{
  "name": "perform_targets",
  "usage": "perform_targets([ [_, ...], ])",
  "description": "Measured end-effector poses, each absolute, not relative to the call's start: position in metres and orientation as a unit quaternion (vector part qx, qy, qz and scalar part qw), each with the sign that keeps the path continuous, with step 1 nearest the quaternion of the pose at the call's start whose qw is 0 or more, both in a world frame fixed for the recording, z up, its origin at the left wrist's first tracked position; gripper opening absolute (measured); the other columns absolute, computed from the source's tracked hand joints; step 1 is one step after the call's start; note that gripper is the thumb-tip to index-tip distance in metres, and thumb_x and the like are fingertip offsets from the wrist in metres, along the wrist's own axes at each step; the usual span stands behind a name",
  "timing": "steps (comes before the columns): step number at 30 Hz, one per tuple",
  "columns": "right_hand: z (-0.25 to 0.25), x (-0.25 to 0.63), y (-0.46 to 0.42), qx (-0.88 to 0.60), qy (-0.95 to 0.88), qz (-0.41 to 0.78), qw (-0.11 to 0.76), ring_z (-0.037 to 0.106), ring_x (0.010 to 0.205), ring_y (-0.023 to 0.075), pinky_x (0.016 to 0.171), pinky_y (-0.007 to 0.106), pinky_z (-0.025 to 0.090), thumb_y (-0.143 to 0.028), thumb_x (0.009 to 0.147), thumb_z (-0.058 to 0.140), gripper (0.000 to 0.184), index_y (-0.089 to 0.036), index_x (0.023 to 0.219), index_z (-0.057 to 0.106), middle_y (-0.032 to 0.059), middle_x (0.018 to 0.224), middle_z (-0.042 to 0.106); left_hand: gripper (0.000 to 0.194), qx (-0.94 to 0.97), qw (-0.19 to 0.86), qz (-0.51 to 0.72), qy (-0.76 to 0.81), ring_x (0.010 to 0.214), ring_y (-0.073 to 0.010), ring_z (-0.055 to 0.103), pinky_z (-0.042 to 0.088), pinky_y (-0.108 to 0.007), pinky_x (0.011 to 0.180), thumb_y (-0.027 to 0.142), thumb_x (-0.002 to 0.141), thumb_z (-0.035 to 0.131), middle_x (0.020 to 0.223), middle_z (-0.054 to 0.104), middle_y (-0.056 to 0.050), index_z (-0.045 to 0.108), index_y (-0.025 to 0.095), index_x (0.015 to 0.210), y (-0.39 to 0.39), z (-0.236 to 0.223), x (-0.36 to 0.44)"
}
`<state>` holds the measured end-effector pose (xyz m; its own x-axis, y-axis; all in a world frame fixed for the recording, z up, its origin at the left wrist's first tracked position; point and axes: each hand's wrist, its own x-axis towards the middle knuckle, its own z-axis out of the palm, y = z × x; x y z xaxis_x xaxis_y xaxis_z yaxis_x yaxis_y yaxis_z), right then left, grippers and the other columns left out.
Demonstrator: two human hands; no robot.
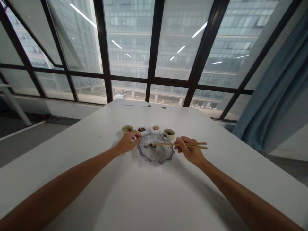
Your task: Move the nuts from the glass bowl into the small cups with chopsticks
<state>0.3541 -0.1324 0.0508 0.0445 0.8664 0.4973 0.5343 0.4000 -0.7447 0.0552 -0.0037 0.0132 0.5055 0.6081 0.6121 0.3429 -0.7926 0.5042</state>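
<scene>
A clear, faceted glass bowl (156, 158) with a scalloped rim stands on the white table, and a few small dark dried pieces (150, 146) lie in it. My right hand (189, 149) grips a pair of wooden chopsticks (197, 145) from the bowl's right side. Their tips reach over the bowl, close to the dark pieces. At the bowl's upper left edge, my left hand (128, 141) has its thumb and fingers closed on the rim.
Behind the bowl stand a beige cup (127, 128), a white dish of dark pieces (141, 129), a white dish of yellowish pieces (155, 128) and another beige cup (169, 134) with dark contents. The white table (154, 199) reaches toward windows; a blue curtain (267, 93) hangs right.
</scene>
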Motion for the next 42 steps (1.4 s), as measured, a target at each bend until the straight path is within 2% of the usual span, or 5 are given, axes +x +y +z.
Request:
perform_targets([
  [18,0.054,0.342,-0.125,-0.535,-0.702,0.148,0.445,0.065,0.049,0.0190,0.045,0.028,0.051,-0.077,0.089,0.052,0.063,-0.021,0.066,0.068,0.0073,0.060,0.070,0.013,0.836,0.173,0.455,0.254,0.088,-0.0174,0.070,0.051,-0.027,0.070,0.024,0.091,0.057,0.099,0.076,-0.007,0.068,0.019,0.090,-0.013,-0.001,0.059],
  [30,0.059,0.338,-0.127,-0.526,-0.698,0.152,0.462,0.065,0.044,0.0176,0.043,0.027,0.053,-0.079,0.088,0.054,0.063,-0.022,0.064,0.067,0.0056,0.056,0.069,0.011,0.831,0.175,0.472,0.237,0.085,-0.0171,0.069,0.050,-0.027,0.068,0.023,0.091,0.058,0.098,0.076,-0.007,0.068,0.019,0.089,-0.011,-0.005,0.060],
  [33,0.058,0.336,-0.129,-0.524,-0.672,0.170,0.495,0.064,0.043,0.0168,0.041,0.026,0.052,-0.079,0.084,0.059,0.063,-0.020,0.064,0.068,0.0057,0.055,0.069,0.011,0.831,0.174,0.475,0.232,0.084,-0.0168,0.069,0.049,-0.027,0.067,0.022,0.091,0.057,0.098,0.076,-0.008,0.068,0.019,0.089,-0.012,-0.005,0.060],
  [37,0.055,0.334,-0.135,-0.496,-0.569,0.243,0.609,0.058,0.039,0.0149,0.036,0.025,0.048,-0.077,0.079,0.068,0.060,-0.018,0.068,0.068,0.0045,0.053,0.067,0.011,0.831,0.172,0.473,0.237,0.085,-0.0167,0.070,0.049,-0.026,0.066,0.022,0.091,0.057,0.098,0.076,-0.007,0.067,0.019,0.088,-0.014,-0.003,0.061],
  [42,0.053,0.339,-0.149,-0.470,-0.420,0.363,0.686,0.055,0.038,0.0124,0.034,0.022,0.044,-0.074,0.062,0.084,0.060,-0.017,0.065,0.068,0.0033,0.049,0.063,0.011,0.828,0.169,0.479,0.237,0.083,-0.0164,0.069,0.049,-0.026,0.066,0.021,0.090,0.057,0.097,0.076,-0.007,0.067,0.019,0.086,-0.015,-0.002,0.061],
])
